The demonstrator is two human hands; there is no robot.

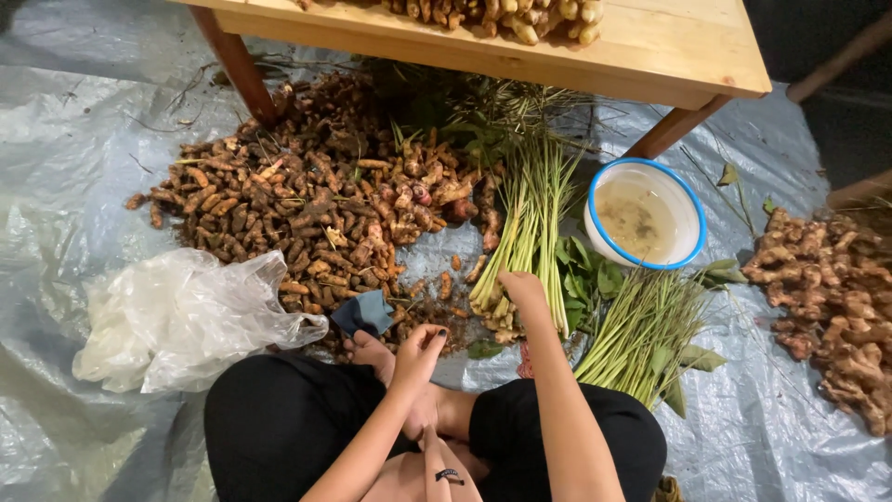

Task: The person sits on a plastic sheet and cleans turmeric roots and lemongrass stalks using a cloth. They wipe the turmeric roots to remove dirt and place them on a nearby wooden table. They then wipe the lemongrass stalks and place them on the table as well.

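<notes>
At the near edge of the grey plastic floor sheet, the right hand is curled shut on the pale base of a green lemongrass bundle. Left hand w/ fingers loosely bent, pinching something small; can't tell what. Brown turmeric root heap just beyond.

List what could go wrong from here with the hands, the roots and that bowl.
1. The right hand reaches into the lemongrass bundle close to the white bowl of cloudy liquid; a careless pull might tip it onto the plastic sheet.
2. Loose turmeric roots lie near the left hand and could scatter further.
3. The crumpled plastic bag may slide underfoot.
</notes>
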